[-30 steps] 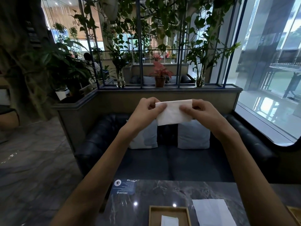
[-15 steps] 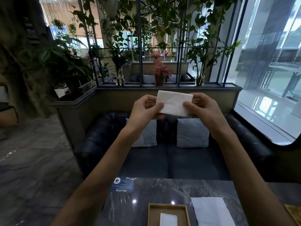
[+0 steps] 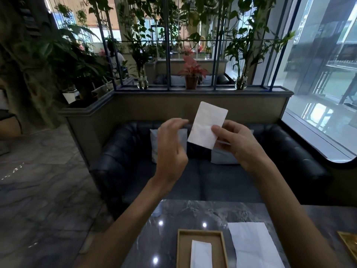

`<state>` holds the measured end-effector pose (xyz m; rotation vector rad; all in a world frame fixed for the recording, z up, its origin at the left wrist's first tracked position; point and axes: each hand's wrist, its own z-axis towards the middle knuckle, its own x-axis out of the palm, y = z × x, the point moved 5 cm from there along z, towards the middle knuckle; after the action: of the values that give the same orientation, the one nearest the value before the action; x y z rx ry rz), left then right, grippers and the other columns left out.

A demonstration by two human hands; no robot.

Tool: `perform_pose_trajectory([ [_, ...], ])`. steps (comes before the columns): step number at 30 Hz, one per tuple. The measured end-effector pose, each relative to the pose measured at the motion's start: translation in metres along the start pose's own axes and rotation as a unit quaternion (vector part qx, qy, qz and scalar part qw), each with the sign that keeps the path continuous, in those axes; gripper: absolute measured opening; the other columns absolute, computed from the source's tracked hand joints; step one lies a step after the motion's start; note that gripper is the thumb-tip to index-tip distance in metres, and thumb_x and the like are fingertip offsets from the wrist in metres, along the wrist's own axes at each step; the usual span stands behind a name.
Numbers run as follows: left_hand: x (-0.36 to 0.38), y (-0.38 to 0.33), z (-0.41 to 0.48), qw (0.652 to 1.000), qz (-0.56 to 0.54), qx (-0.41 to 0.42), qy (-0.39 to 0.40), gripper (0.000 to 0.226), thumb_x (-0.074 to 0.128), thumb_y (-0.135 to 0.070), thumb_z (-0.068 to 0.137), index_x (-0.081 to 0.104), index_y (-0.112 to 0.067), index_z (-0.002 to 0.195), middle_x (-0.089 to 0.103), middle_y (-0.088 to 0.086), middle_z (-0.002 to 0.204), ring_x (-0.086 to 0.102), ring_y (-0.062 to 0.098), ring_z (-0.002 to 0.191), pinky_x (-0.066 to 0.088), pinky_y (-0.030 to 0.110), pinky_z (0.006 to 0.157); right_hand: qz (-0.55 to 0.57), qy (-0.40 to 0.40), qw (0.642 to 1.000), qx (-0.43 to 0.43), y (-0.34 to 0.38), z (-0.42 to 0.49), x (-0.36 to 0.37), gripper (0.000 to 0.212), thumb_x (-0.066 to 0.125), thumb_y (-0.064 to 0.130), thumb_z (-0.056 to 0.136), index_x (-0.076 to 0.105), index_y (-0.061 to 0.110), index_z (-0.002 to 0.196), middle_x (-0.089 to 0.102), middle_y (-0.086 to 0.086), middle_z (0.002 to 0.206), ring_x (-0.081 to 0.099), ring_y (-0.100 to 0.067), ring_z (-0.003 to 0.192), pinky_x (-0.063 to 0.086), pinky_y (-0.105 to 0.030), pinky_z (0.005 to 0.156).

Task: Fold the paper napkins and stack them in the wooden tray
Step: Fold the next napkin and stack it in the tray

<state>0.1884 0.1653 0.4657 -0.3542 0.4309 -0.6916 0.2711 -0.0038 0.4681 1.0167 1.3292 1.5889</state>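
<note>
Both hands are raised in front of me, above the dark marble table (image 3: 173, 215).

Right hand (image 3: 239, 146): pinching the folded napkin (image 3: 207, 124) at its lower right edge, thumb on the face toward me and the other fingers behind it. The napkin is a narrow white rectangle standing on end, with its top leaning to the right. It is held in the air well above the table and touches nothing else that I can see.

Left hand (image 3: 172, 149): just beside the napkin's left edge, fingers loosely curled, back of the hand toward me. It grips nothing. The fingertips come very close to the paper, and I cannot tell whether they touch it.

Down on the table, near its close edge:
- The wooden tray (image 3: 180, 248) has one folded white napkin (image 3: 201, 254) lying inside, lengthwise.
- Just right of the tray, a larger flat napkin (image 3: 253, 246) lies on the marble, apart from the tray's wall.

Beyond the table is a dark sofa (image 3: 289, 161) with a pale cushion (image 3: 222, 156) behind my hands.
</note>
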Motion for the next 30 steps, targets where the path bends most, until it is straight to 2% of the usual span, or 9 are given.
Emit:
perform_pose_trajectory([
  [1,0.000,0.011,0.000,0.991,-0.073,-0.109,0.003,0.032,0.053,0.007,0.092,0.058,-0.005,0.121,0.060,0.003,0.118,0.057,0.018,0.115,0.047,0.035,0.103,-0.001,0.001,1.000,0.001,-0.004,0.001,-0.001,0.021,0.065,0.015,0.095,0.069,0.007,0.114,0.077,-0.004,0.105,0.074,-0.013,0.090,0.057,-0.022,0.072],
  [3,0.013,0.038,-0.004,0.927,-0.208,-0.308,0.060,0.023,0.056,-0.020,0.100,0.060,-0.008,0.119,0.070,0.003,0.110,0.065,0.017,0.108,0.052,0.039,0.099,-0.010,-0.003,1.000,0.011,-0.017,0.004,-0.003,0.021,0.065,0.014,0.095,0.069,0.006,0.114,0.077,-0.003,0.104,0.074,-0.011,0.087,0.056,-0.019,0.070],
  [5,0.028,0.057,-0.014,0.860,-0.286,-0.403,0.128,0.035,0.061,-0.038,0.095,0.064,-0.010,0.116,0.074,0.008,0.108,0.070,0.026,0.105,0.056,0.043,0.093,-0.027,-0.005,0.999,0.024,-0.032,0.006,-0.002,0.021,0.065,0.013,0.094,0.070,0.007,0.114,0.078,-0.002,0.102,0.075,-0.010,0.087,0.056,-0.018,0.069],
  [8,0.050,0.078,-0.038,0.817,-0.304,-0.446,0.200,0.034,0.069,-0.030,0.091,0.065,-0.008,0.117,0.074,0.011,0.112,0.070,0.029,0.106,0.057,0.042,0.092,-0.054,-0.004,0.997,0.047,-0.065,0.011,-0.003,0.017,0.067,0.013,0.093,0.072,0.011,0.109,0.079,-0.001,0.098,0.075,-0.014,0.089,0.057,-0.021,0.071],
  [12,0.076,0.118,-0.078,0.780,-0.298,-0.511,0.203,0.027,0.070,-0.016,0.091,0.063,-0.006,0.115,0.074,0.013,0.112,0.071,0.027,0.104,0.058,0.041,0.092,-0.067,-0.016,0.992,0.108,-0.125,0.017,-0.011,0.016,0.068,0.010,0.093,0.069,0.011,0.109,0.077,0.003,0.090,0.075,-0.006,0.079,0.056,-0.016,0.065],
  [17,0.110,0.159,-0.159,0.701,-0.263,-0.614,0.248,0.033,0.066,-0.012,0.093,0.061,0.002,0.122,0.071,0.018,0.112,0.071,0.023,0.092,0.061,0.028,0.078,-0.091,-0.036,0.976,0.194,-0.228,0.012,-0.030,0.023,0.067,0.015,0.094,0.069,0.006,0.115,0.076,-0.007,0.105,0.074,-0.019,0.094,0.061,-0.028,0.078],
  [22,0.134,0.191,-0.273,0.623,-0.185,-0.704,0.287,0.024,0.065,-0.007,0.093,0.066,0.003,0.115,0.070,0.019,0.104,0.067,0.021,0.082,0.060,0.030,0.075,-0.150,-0.041,0.944,0.292,-0.346,-0.030,-0.049,0.011,0.066,0.018,0.095,0.074,0.012,0.100,0.074,-0.006,0.094,0.068,-0.020,0.083,0.059,-0.033,0.080],
  [27,0.153,0.203,-0.366,0.585,-0.084,-0.744,0.310,0.023,0.064,-0.005,0.093,0.065,0.005,0.114,0.066,0.014,0.098,0.060,0.014,0.068,0.054,0.020,0.058,-0.186,-0.053,0.904,0.381,-0.437,-0.077,-0.059,0.015,0.065,0.017,0.095,0.072,0.007,0.104,0.072,-0.007,0.094,0.066,-0.024,0.084,0.057,-0.038,0.083],
  [30,0.159,0.202,-0.409,0.571,-0.028,-0.757,0.315,0.024,0.064,-0.004,0.093,0.065,0.006,0.115,0.066,0.015,0.099,0.059,0.015,0.068,0.050,0.014,0.052,-0.217,-0.077,0.883,0.410,-0.470,-0.096,-0.063,0.022,0.067,0.019,0.093,0.068,0.007,0.112,0.070,-0.007,0.093,0.067,-0.022,0.083,0.058,-0.032,0.080],
])
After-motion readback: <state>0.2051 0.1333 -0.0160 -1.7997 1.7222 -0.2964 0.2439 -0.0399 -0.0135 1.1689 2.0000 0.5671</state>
